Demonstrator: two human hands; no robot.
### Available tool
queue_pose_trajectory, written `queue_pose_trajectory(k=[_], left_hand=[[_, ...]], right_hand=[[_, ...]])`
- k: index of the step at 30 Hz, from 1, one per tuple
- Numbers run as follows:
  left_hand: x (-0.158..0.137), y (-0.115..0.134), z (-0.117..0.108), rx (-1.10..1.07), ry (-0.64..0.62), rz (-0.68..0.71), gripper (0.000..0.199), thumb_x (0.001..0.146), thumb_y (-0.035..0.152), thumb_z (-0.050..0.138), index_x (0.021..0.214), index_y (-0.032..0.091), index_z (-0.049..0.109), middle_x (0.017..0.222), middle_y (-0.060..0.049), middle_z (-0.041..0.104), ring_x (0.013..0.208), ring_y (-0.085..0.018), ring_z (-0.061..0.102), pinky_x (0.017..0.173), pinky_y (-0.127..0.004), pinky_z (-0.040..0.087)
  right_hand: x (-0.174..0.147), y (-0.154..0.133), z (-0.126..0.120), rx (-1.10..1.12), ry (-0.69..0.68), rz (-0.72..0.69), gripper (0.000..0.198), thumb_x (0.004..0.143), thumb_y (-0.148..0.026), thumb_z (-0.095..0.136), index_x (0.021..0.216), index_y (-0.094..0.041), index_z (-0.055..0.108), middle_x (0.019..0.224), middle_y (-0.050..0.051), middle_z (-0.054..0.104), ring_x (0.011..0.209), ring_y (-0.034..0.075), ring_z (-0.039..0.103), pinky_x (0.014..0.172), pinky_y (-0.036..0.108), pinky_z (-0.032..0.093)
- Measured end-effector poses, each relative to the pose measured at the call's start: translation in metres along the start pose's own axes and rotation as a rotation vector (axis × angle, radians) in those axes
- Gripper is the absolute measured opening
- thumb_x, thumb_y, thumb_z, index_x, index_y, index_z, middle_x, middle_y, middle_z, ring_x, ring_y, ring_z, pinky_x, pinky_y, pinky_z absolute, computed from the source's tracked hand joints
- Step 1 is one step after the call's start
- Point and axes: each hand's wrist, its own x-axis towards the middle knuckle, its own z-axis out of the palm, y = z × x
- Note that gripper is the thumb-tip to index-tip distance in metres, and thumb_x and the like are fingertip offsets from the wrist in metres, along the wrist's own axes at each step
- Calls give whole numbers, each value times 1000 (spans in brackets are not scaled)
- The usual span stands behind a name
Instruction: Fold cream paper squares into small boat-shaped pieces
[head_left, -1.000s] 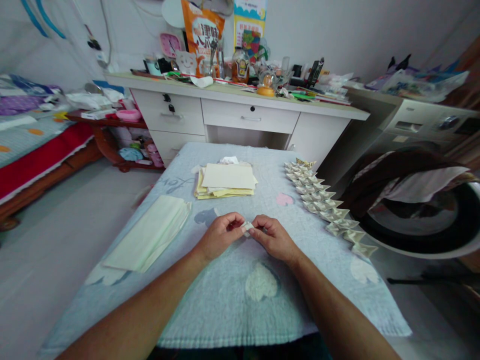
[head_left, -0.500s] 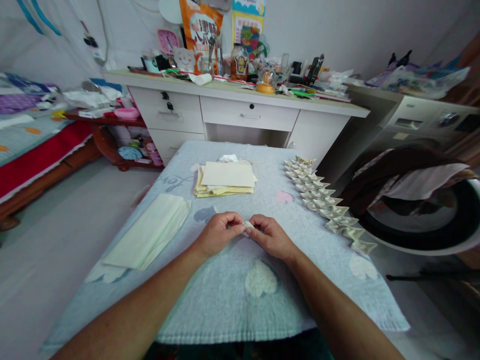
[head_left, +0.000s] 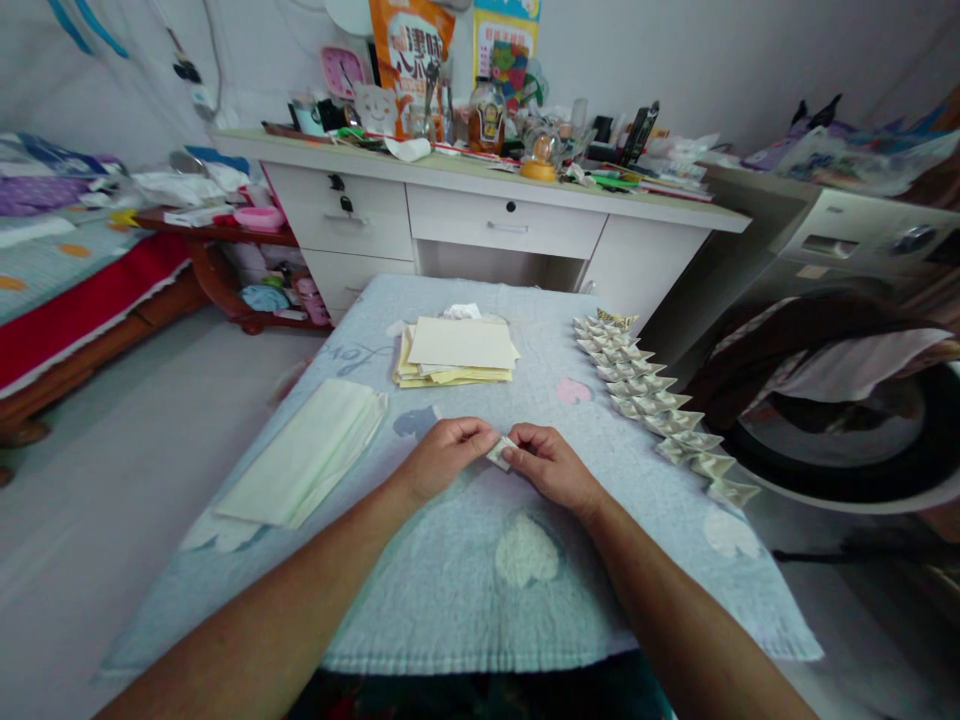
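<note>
Between my two hands, over the middle of the cloth-covered table (head_left: 420, 620), is a small folded piece of paper (head_left: 501, 453). My left hand (head_left: 448, 455) pinches its upper left edge with thumb and forefinger. The thumb of my right hand (head_left: 551, 462) presses on the paper's right side, its fingers curled behind. Along the table's right side runs a row of folded paper pieces (head_left: 649, 402) with pointed ends, overlapping one another. To the left of my hands lies a stack of long pale paper sheets (head_left: 300, 455).
Farther back on the table sits a pile of cream and yellow paper (head_left: 463, 343), a crumpled white tissue (head_left: 461, 311) behind it. A white desk (head_left: 502, 225) crowded with items stands beyond. At right is a washing machine (head_left: 832, 240) with its door open and clothes hanging out.
The folded paper now shows more of its flat face between my hands, and my fingers have shifted on it. The whole view has moved slightly.
</note>
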Motion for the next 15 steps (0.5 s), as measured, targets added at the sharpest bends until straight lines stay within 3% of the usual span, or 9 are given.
queue_pose_trajectory(k=[3, 9, 15], left_hand=[[1, 1, -1, -31, 23, 30, 33, 86, 42, 52, 81, 13, 67, 75, -2, 61, 72, -14, 53, 68, -25, 40], [1, -8, 4, -186, -15, -47, 19, 71, 29, 70, 78, 13, 62, 70, 2, 59, 64, -10, 52, 62, -22, 39], [-1, -1, 5, -333, 125, -87, 20, 72, 27, 70, 77, 14, 57, 61, 5, 54, 54, -6, 47, 53, -19, 36]], right_hand=[[0, 0, -1, -16, -14, 4, 34, 83, -45, 58, 69, -15, 55, 62, -4, 45, 57, 9, 38, 54, 22, 29], [-1, -3, 1, -91, -47, -21, 32, 84, -45, 58, 73, -15, 57, 64, -3, 46, 61, 10, 39, 56, 22, 30], [0, -5, 3, -9, -28, -31, 33, 79, -47, 66, 81, -15, 59, 69, -3, 50, 64, 10, 42, 59, 22, 34]])
